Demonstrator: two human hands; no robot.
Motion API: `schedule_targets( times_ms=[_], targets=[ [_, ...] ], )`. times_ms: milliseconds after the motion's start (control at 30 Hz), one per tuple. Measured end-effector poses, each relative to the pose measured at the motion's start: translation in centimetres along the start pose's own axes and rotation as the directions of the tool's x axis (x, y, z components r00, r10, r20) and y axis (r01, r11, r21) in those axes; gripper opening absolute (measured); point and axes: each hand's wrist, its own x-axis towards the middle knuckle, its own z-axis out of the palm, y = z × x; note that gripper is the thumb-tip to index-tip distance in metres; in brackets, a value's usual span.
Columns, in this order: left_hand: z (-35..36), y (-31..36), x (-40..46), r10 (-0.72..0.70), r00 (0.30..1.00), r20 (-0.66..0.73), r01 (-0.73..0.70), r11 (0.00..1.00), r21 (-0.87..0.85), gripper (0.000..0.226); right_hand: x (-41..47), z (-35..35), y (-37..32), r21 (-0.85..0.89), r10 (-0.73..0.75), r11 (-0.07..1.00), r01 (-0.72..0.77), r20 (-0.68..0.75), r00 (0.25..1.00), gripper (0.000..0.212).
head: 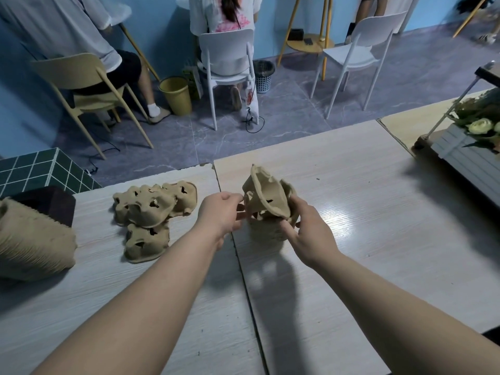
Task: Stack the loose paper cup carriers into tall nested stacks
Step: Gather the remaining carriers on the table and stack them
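Seat the tilted top carrier squarely before letting go. Right now the tan moulded-pulp cup carrier leans up on edge, far rim high, near rim caught on the short nested stack of tan pulp carriers standing on the pale wood-grain table, just right of the seam between the two tabletops. Left hand curled at the carrier's left edge, fingertips pinching it; right hand wrapped round the near right corner, forefinger pressed down against the side of the stack.

Rotate until the cup wells line up with those beneath, then lower flat, never corner-first. Press evenly from both sides, probably with light force only, since pulp likely creases if jammed. Steady the stack low with the right fingers so nothing tips.

Still to gather, by the look of things: a loose heap of the same tan carriers lying overlapped to the left, well apart from the stack. At the far left edge, a long finished stack of tan carriers lying on its side
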Motion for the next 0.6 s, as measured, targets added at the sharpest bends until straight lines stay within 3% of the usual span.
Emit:
schedule_targets(
  times_ms=[133, 300, 500, 600],
  targets=[
    [-0.3, 0.2, -0.2, 0.118, 0.988, -0.099, -0.117, 0.993, 0.023, 0.027, 0.0, 0.0, 0.0, -0.002, -0.003, 1.000, 0.003, 0.008, 1.000, 0.060],
    [0.5, 0.6, -0.7, 0.299, 0.951, -0.079, -0.282, 0.944, 0.173, 0.048, 0.0, -0.1, -0.1, -0.004, -0.006, 1.000, 0.006, 0.006, 1.000, 0.060],
    [1.1, 1.0, -0.3, 0.292, 0.953, -0.084, -0.276, 0.947, 0.166, 0.014, -0.1, -0.3, -0.1, 0.012, -0.001, 1.000, 0.001, 0.019, 1.000, 0.062],
    [1.1, 0.9, -0.1, 0.251, 0.964, -0.090, -0.250, 0.968, 0.026, 0.020, -0.3, -0.6, -0.3, 0.044, -0.013, 0.999, 0.013, 0.004, 1.000, 0.062]
  ],
)
